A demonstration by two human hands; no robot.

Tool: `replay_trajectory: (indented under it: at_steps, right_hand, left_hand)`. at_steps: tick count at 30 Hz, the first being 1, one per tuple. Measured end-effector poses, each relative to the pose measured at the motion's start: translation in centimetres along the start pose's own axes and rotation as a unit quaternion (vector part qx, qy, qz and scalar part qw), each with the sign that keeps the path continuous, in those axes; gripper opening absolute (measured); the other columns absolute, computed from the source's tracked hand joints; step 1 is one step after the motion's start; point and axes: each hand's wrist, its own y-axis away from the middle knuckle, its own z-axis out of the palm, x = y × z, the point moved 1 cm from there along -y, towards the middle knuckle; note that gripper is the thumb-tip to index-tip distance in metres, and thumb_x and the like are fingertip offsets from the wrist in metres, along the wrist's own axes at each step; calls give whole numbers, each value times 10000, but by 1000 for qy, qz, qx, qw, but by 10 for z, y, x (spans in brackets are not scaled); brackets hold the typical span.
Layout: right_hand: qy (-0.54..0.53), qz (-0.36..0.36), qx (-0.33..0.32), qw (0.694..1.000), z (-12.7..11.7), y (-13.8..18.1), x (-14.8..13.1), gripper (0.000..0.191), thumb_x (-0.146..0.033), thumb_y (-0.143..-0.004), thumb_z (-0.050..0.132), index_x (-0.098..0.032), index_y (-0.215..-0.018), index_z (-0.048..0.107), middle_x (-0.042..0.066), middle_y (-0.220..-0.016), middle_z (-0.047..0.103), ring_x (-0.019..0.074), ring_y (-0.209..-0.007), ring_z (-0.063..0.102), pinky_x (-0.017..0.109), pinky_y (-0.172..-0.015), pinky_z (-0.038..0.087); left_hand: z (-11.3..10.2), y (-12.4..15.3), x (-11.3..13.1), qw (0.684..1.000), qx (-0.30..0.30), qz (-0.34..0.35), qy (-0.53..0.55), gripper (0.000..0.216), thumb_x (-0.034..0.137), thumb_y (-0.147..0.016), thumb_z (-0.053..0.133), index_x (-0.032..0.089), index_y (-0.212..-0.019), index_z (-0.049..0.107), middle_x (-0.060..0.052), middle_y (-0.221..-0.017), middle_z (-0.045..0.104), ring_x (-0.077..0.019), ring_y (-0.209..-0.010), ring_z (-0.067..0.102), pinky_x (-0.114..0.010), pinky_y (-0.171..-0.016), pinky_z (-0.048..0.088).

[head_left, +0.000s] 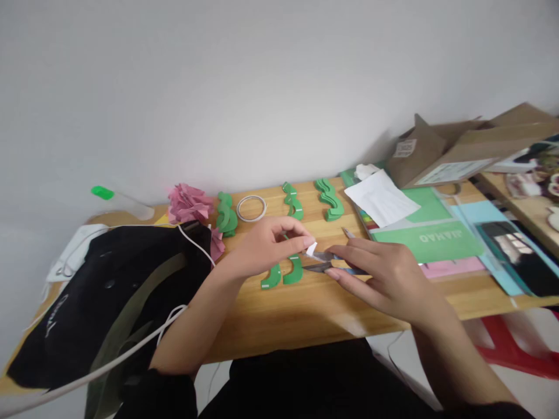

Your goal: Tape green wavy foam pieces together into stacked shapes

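My left hand (273, 244) pinches a small white strip (311, 249), perhaps tape, between thumb and fingers. From the right, my right hand (388, 276) grips a pair of scissors (318, 267). Their blades are apart and point left, close to the strip. Whether they touch it I cannot tell. Below my left hand lie curved green paper pieces (293, 270) with small white patches at their ends, partly hidden by the hand. A roll of tape (252, 208) rests behind that hand. Farther back are wavy green paper pieces (292, 201) and a stack of them (329, 199).
A black bag (131, 291) with white cables covers the left side, near pink paper flowers (190, 203) and another green stack (226, 214). On the right are a green folder (437, 241), white paper (382, 198), a phone (517, 256) and a cardboard box (458, 145). A pen tip (347, 233) shows behind my right hand.
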Motion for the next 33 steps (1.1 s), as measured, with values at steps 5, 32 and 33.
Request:
replay_trajectory:
  at_steps: [5, 32, 33]
  right_hand:
    - [-17, 25, -21, 999, 6, 3, 0, 370, -366, -986, 452, -109, -965, 717, 51, -702, 680, 146, -592, 625, 258, -566, 411]
    - [-403, 360, 89, 837, 46, -3, 5, 316, -471, -801, 633, -174, -847, 729, 18, -669, 626, 156, -623, 546, 279, -593, 443]
    - [-402, 351, 81, 842, 47, -7, 3, 304, -464, -795, 633, -175, -810, 727, 24, -678, 631, 159, -631, 549, 281, -604, 449]
  left_hand:
    - [3, 0, -5, 998, 26, 15, -47, 117, 279, -777, 663, 176, -722, 671, 9, -704, 663, -110, -656, 580, -223, -618, 443]
    - [35, 13, -35, 970, 172, -20, 173, 127, 253, -715, 704, 162, -803, 717, -31, -760, 692, -124, -671, 600, -240, -642, 475]
    - [35, 14, -36, 970, 173, -19, 169, 142, 256, -720, 705, 166, -829, 723, -34, -770, 695, -128, -677, 603, -241, -636, 477]
